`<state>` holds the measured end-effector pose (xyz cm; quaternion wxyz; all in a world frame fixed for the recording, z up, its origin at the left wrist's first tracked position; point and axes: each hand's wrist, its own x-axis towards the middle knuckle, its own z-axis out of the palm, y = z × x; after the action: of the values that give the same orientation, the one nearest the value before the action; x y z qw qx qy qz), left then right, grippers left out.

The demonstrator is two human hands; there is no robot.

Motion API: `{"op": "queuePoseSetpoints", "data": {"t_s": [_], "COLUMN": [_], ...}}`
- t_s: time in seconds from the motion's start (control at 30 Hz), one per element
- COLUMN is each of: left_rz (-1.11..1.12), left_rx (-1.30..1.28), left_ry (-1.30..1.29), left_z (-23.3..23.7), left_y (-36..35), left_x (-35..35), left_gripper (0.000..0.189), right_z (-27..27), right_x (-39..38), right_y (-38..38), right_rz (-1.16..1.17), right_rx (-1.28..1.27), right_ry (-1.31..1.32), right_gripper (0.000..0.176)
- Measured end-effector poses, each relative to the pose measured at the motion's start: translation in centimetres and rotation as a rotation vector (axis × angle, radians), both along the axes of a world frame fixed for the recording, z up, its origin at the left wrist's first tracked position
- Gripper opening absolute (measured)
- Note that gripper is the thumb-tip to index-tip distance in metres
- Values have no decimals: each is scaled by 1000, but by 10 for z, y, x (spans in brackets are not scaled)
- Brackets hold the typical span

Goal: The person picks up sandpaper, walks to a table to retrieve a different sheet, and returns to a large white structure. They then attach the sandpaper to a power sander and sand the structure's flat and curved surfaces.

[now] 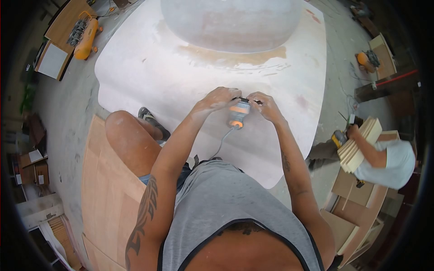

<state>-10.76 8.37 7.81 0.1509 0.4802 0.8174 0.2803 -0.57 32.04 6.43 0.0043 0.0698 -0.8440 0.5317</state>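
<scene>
A small grey and orange corded power sander (238, 113) is held in front of me, its cord (221, 147) trailing back toward my waist. My left hand (221, 97) grips the dark far end of the sander from the left, fingers bent around it. From the other side, my right hand (267, 107) has thumb and fingers closed at the same dark edge. Whether a thin sheet is between the fingers there cannot be made out. Beneath both hands spreads a large, pale, dusty curved shell (135, 67), with a smooth grey raised dome (230, 27) beyond them.
A wooden panel surface (101, 180) lies at my left, by my bent knee. At right a co-worker (384, 162) carries wooden boards (360, 144) and a yellow drill (338, 138). Orange compressors (86, 40) stand on the floor at both sides. Wooden cabinets (357, 212) are behind right.
</scene>
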Motion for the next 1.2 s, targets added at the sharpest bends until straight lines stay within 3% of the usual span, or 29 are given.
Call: {"op": "queuePoseSetpoints", "data": {"t_s": [0.07,0.33,0.5,0.57,0.73,0.83,1.0,1.13,1.2], "left_rz": [6,-5,-7,-26,-22,-31,-187,-185,-166], "left_rx": [-39,140,79,75,91,-67,-39,-125,-254], "left_ry": [-5,142,-2,-33,-162,-316,-226,-249,-408], "left_z": [2,-16,-3,3,7,8,5,17,31], "left_y": [0,2,4,3,3,3,3,5,8], "left_x": [1,3,3,2,-5,-4,-4,-7,-10], "left_gripper": [24,28,25,25,27,32,44,48,52], "right_z": [-2,-29,-17,-4,-6,-11,-22,-21,-18], "right_x": [3,16,20,22,19,26,34,36,36], "right_y": [6,3,-9,-12,-7,-2,-4,-7,-8], "right_rz": [-9,-180,-268,-221,-137,-85,-137,-152,-168], "right_rx": [-91,-98,-158,-19,30,-124,-313,-374,-374], "right_ry": [-94,-25,19,42,233,80,-23,-82,-98], "right_gripper": [14,15,13,13,12,14,22,24,25]}}
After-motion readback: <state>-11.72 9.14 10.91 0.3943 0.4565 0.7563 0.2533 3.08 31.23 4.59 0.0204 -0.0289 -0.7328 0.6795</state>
